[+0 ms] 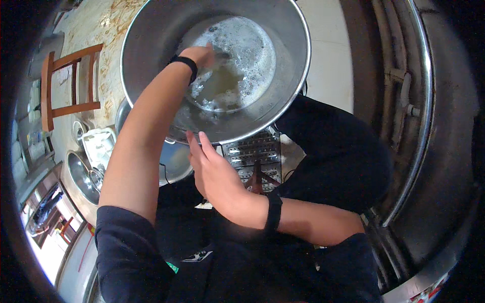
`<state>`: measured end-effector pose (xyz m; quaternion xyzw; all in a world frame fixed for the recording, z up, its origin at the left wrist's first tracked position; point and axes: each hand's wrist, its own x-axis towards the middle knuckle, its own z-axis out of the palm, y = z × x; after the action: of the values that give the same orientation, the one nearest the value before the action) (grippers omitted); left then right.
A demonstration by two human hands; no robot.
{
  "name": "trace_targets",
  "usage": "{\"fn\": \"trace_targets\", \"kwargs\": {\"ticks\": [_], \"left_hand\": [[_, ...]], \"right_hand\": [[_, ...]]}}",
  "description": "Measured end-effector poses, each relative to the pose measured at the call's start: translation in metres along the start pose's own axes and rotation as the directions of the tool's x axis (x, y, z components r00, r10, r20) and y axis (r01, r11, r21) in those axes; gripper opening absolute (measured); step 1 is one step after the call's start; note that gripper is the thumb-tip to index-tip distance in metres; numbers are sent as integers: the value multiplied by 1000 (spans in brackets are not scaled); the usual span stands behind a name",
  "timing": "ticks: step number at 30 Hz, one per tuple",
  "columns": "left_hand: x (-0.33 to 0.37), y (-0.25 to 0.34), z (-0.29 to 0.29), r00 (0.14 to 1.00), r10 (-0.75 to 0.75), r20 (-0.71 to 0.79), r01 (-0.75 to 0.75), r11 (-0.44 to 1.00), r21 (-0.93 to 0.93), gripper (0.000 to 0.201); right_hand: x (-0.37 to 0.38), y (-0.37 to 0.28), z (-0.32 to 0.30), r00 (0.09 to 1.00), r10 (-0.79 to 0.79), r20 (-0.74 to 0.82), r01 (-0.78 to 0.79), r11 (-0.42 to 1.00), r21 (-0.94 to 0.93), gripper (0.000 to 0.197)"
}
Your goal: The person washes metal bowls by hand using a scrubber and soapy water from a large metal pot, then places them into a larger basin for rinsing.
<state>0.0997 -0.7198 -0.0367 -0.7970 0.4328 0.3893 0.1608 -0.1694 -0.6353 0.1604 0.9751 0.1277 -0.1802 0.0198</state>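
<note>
A large steel pot point(151, 48) stands before me with foamy, cloudy water point(252, 65) in its bottom. My left hand point(199, 55) reaches down inside it, at the left side of the foam. Its fingers look curled round a small dark greyish thing at the water's surface, too blurred to name. At the near rim, my right hand point(217, 179) has its fingers stretched out, and the fingertips rest against the edge of the pot. Both wrists carry black bands.
Left of the pot lie steel bowls point(76, 169) and a white plastic basket point(105, 139) on the floor. A wooden chair point(76, 107) is farther left. Perforated metal plate point(252, 151) shows between my knees. On the right are a curved metal edge point(428, 101) and pipes point(405, 91).
</note>
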Motion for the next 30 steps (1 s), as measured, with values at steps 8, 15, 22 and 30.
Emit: {"fn": "trace_targets", "kwargs": {"ticks": [8,15,22,30], "left_hand": [[48,-91,51,969,172,175,-111,944,-312,62],[-33,-28,-35,974,203,98,25,334,-942,27],[-152,-44,-55,996,77,-47,-32,-188,-982,29],[-265,-49,-24,980,-12,-196,-170,-556,-814,46]], "right_hand": [[0,-6,-6,999,-22,-35,26,992,127,40],[-6,3,-1,999,-19,-26,23,989,148,38],[0,24,-26,985,30,-170,73,822,565,17],[-4,91,-69,776,563,-283,99,335,937,24]]}}
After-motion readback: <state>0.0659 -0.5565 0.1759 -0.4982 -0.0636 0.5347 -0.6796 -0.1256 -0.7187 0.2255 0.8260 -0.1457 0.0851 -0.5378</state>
